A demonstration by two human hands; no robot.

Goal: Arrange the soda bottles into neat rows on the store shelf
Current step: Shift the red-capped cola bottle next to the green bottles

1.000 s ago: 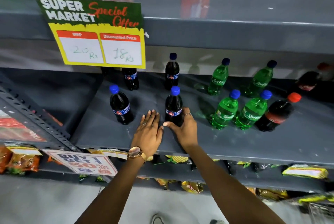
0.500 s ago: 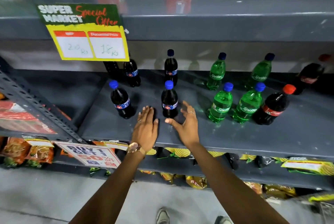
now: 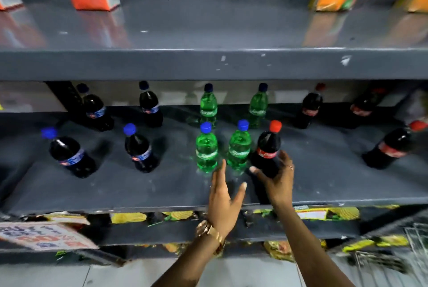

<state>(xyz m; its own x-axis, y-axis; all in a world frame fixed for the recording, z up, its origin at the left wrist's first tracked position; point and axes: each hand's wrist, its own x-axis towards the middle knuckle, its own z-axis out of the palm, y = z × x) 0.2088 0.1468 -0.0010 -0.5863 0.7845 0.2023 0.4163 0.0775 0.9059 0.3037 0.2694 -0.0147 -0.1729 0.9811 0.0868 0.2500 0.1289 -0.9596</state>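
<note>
Right hand (image 3: 276, 184): grip closed around dark red-capped plastic cola bottle (image 3: 267, 150) – red label, script unreadable – upright at grey metal shelf (image 3: 139, 194) front.
Left hand (image 3: 223, 196): open, empty, fingers spread.
Green plastic bottles (image 3: 206, 147): "Sprite" – just left of cola.

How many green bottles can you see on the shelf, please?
4: two at the front, left of the red-capped bottle the right hand grips, two behind. None seem hidden.

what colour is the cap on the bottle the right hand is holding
Red: the cap on the dark cola bottle, clearest in the head view.
</note>
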